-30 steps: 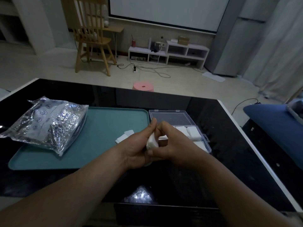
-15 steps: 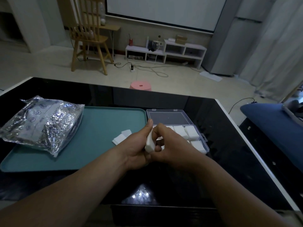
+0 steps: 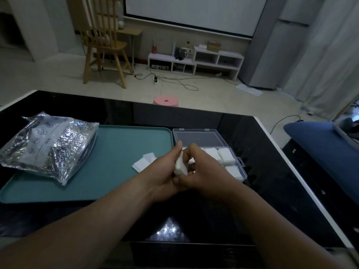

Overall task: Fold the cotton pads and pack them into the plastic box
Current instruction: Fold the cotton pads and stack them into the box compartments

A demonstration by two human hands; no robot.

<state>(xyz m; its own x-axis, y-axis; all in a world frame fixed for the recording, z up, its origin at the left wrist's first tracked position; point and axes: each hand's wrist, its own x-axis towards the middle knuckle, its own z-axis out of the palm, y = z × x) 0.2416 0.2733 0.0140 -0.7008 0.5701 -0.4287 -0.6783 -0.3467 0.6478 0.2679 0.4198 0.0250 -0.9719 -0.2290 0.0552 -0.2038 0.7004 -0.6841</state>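
Note:
A white folded cotton pad (image 3: 180, 166) is held upright between both hands just in front of the clear plastic box (image 3: 241, 165). My left hand (image 3: 162, 176) grips its left side, thumb along the top edge. My right hand (image 3: 204, 171) pinches it from the right with curled fingers. Several folded white pads (image 3: 223, 155) lie in the box's compartments, and its open lid (image 3: 198, 137) lies flat behind. A few flat loose pads (image 3: 142, 162) lie on the teal tray (image 3: 108, 171), left of my hands.
A crinkled silver foil pad packet (image 3: 48, 147) lies on the tray's left end. The black glossy table (image 3: 272, 191) has a white edge on the right. Beyond it are a pink stool (image 3: 165, 100), a wooden chair (image 3: 103, 43) and a blue cushion (image 3: 320, 148).
The hands stay in place and keep working the pad; it now stands a little more upright between the fingers. The camera view shifted slightly.

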